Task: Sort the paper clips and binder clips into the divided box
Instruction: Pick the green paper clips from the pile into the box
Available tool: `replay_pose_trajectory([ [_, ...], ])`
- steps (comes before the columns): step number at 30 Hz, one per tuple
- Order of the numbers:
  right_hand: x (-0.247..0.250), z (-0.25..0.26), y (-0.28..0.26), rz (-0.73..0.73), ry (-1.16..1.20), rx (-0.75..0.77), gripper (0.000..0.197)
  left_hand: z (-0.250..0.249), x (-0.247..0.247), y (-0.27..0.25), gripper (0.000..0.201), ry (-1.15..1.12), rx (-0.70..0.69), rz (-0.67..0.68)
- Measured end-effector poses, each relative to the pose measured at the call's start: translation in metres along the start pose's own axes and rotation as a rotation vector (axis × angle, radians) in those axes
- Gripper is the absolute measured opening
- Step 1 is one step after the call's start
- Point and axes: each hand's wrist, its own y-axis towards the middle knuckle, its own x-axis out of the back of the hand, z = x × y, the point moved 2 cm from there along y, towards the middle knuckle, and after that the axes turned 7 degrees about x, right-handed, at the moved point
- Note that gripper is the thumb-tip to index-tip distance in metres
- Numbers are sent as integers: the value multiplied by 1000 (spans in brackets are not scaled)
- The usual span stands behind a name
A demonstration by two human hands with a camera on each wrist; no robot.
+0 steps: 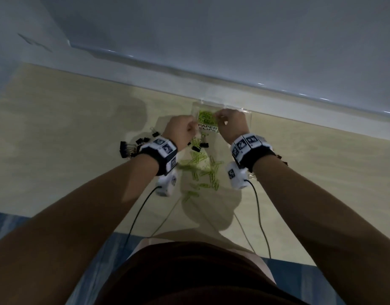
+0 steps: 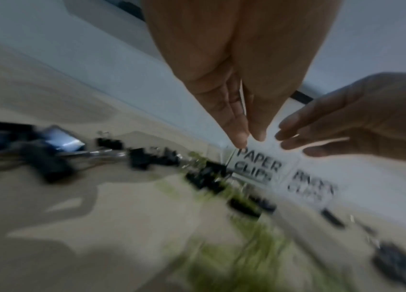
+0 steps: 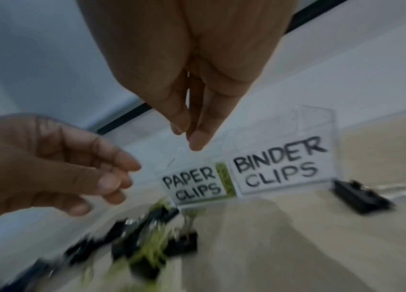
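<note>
A clear divided box (image 1: 246, 111) stands at the table's far edge, labelled PAPER CLIPS (image 3: 191, 184) and BINDER CLIPS (image 3: 279, 170). Green paper clips (image 1: 205, 116) lie in its left compartment. My left hand (image 1: 193, 128) hovers at the box's left front, thumb and fingers (image 2: 240, 136) straight and close together, nothing visible between them. My right hand (image 1: 221, 119) hangs over the paper clip compartment, its fingertips (image 3: 196, 141) pointing down and holding nothing that I can see. Loose green paper clips (image 1: 202, 168) lie scattered on the table between my wrists. Black binder clips (image 1: 132, 147) are piled at the left.
More binder clips (image 1: 199, 147) lie just in front of the box, and one (image 3: 361, 197) lies to its right. A pale wall (image 1: 233, 40) rises directly behind the box. The wooden tabletop (image 1: 68, 128) stretches out to the left. Sensor cables (image 1: 136, 216) trail from both wrists.
</note>
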Motion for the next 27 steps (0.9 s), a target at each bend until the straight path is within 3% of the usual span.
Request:
replay_pose_trajectory([
  [2, -4, -9, -28, 80, -37, 48, 23, 19, -6, -25, 20, 154, -22, 122],
  [4, -11, -21, -58, 255, -101, -1, 24, 37, -18, -44, 30, 287, 8, 257],
  [7, -29, -40, -88, 426, -297, -66, 56, 56, -36, -54, 61, 363, 50, 346],
  [9, -42, -43, -98, 386, -315, -135, 71, 56, -47, -55, 76, 458, -13, 330],
  [13, -66, -33, -105, 344, -298, -84, 56, 49, -58, -59, 44, 352, -24, 214],
  [17, -64, -21, -107, 318, -162, -28, 31, 45, -59, -58, 22, 313, -26, 231],
  [22, -58, -17, -111, 316, -210, 102, 15, 39, -52, -55, 18, 470, -85, 282],
  [27, -50, -31, -109, 256, -179, -37, 11, 40, -41, -52, 18, 520, -112, 306],
])
